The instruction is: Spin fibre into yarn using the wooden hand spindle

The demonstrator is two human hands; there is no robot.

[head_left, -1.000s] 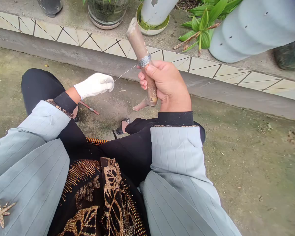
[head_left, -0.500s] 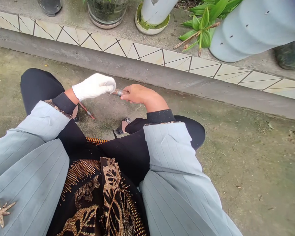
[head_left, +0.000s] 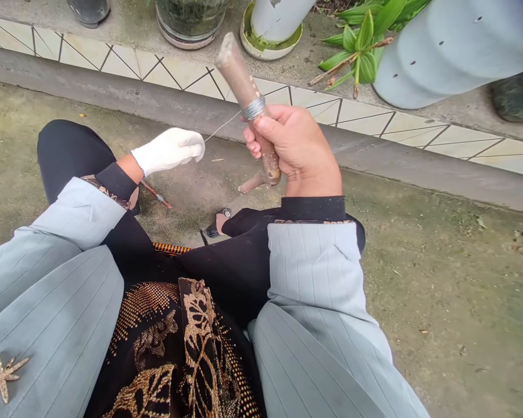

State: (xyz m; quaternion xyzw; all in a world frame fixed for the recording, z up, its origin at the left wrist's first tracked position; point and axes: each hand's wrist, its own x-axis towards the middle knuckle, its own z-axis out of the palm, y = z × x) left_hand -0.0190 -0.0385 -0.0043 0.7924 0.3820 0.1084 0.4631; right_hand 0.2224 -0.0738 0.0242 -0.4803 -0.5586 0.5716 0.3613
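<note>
My right hand (head_left: 294, 139), bare, is closed round a short brown branch piece (head_left: 239, 72) with a stubby side fork at its lower end. A band of thin silvery wire (head_left: 254, 108) is wound round the wood just above my thumb. From that band a single taut strand runs down and left to my left hand (head_left: 171, 151), which wears a white glove and pinches the strand's end. A thin reddish stick (head_left: 154, 194) with a greyish binding near its tip lies low beside my left knee, partly hidden by my sleeve.
Ahead runs a low ledge faced with cream tiles (head_left: 314, 107). On it stand a glass jar (head_left: 190, 20), a white pot in a mossy saucer (head_left: 271, 52), a leafy plant (head_left: 364, 52) and a large grey-white ridged container (head_left: 453, 52). Concrete floor (head_left: 444, 278) lies below.
My right hand has moved up and right, away from the left, tilting the branch piece upright into full view. A length of wire now stretches between the hands; the left hand has hardly moved.
</note>
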